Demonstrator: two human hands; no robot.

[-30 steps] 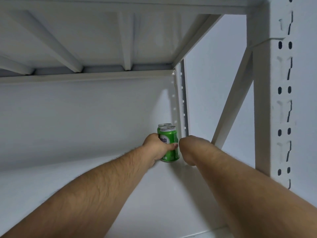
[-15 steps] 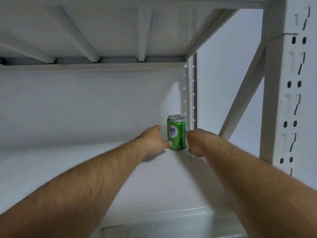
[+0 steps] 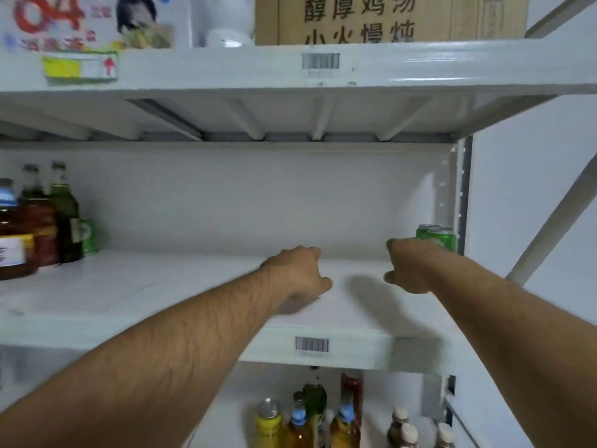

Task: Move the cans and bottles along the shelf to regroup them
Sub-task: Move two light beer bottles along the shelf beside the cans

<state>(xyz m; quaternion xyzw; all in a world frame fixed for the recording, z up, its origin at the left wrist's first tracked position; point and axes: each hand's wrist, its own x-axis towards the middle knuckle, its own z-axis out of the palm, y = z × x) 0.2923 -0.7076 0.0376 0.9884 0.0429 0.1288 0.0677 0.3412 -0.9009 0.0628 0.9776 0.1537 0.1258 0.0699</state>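
Two green cans (image 3: 436, 237) are seen upright at the far right corner of the shelf (image 3: 129, 292); bottles (image 3: 48, 218) are grouped at its left end. Nothing is held by either hand; the left hand (image 3: 300, 273) hangs loosely curled over mid-shelf; the right hand (image 3: 410, 266) is spread wide just before the cans.

Cans (image 3: 436, 237): two together at the far right end of the middle shelf (image 3: 135, 286), in the back corner.
Bottles (image 3: 38, 221): a group at the far left end of the same shelf, well apart from the cans.
Left hand (image 3: 298, 273): over the shelf middle.
Right hand (image 3: 408, 270): just before the cans.
Lower bottles (image 3: 310, 415): on the shelf below.
Box (image 3: 387, 17): on the shelf above.
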